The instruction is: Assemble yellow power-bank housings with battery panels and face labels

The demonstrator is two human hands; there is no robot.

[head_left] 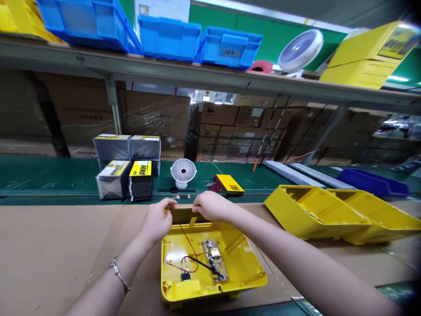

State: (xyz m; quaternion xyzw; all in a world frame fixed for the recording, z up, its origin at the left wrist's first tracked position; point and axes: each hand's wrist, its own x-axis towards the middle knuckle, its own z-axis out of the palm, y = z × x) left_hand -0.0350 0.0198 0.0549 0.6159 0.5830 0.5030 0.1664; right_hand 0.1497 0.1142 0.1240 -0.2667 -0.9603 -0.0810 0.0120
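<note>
A yellow plastic casing (184, 245) lies open side up in front of me. Inside it sit a circuit board (215, 261) with a coil and capacitors, and a small black socket (186, 275) with red and black wires. At the casing's far wall a thin dark panel (182, 216) stands upright with a red wire running down from it. My left hand (159, 221) pinches the panel's top edge on the left, and my right hand (210, 205) pinches it on the right. The fingertips partly hide that edge.
Two yellow shells (315, 219) lie to the right. Behind are a small white fan (183, 172), stacks of yellow-labelled panels (140, 182), a yellow panel with wires (230, 184) and a dark blue bin (371, 182). A shelf (210, 77) overhead carries blue bins (169, 39).
</note>
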